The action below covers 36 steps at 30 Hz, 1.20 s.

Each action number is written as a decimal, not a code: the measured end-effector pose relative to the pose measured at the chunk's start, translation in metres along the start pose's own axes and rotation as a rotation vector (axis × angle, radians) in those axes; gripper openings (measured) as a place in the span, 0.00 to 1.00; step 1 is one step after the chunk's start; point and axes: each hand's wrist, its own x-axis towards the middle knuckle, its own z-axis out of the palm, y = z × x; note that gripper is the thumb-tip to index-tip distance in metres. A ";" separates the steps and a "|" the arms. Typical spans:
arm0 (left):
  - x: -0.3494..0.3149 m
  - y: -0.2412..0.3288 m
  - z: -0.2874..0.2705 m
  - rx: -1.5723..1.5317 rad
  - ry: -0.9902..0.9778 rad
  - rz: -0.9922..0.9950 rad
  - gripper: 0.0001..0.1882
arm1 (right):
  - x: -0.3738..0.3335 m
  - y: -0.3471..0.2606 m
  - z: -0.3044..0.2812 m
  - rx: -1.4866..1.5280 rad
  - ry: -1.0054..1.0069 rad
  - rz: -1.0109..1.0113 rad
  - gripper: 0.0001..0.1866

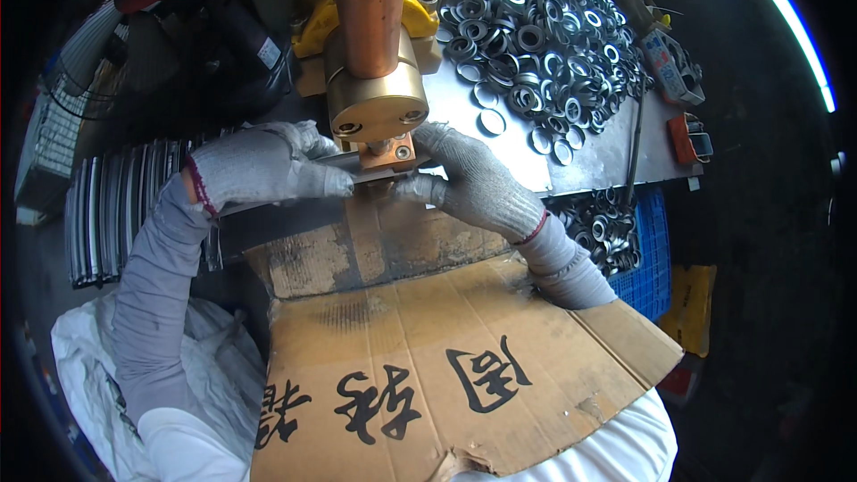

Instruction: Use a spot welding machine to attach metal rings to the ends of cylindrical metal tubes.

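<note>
Above the work hangs a copper and brass electrode (pixel 375 112) of what looks like a spot welder, its copper tip block (pixel 389 153) sitting just over a flat grey metal strip (pixel 382 175). My left hand (pixel 263 165), in a grey knit glove, is closed on the strip to the left of the block. On the block's other side, my gloved right hand (pixel 473 178) pinches the strip's right end between thumb and fingers. The electrode and gloves hide part of the strip, and I cannot make out whether a ring lies under the tip.
Loose metal rings (pixel 544 45) are heaped on the metal table (pixel 580 165) at the right. A blue crate (pixel 654 254) below holds more. Metal strips (pixel 112 214) stand in a row on the left. Cardboard (pixel 428 348) covers my lap. An orange box (pixel 686 138) sits far right.
</note>
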 end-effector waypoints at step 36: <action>-0.016 -0.003 0.059 0.676 0.395 0.180 0.50 | 0.002 0.017 -0.016 -0.062 -0.047 -0.012 0.42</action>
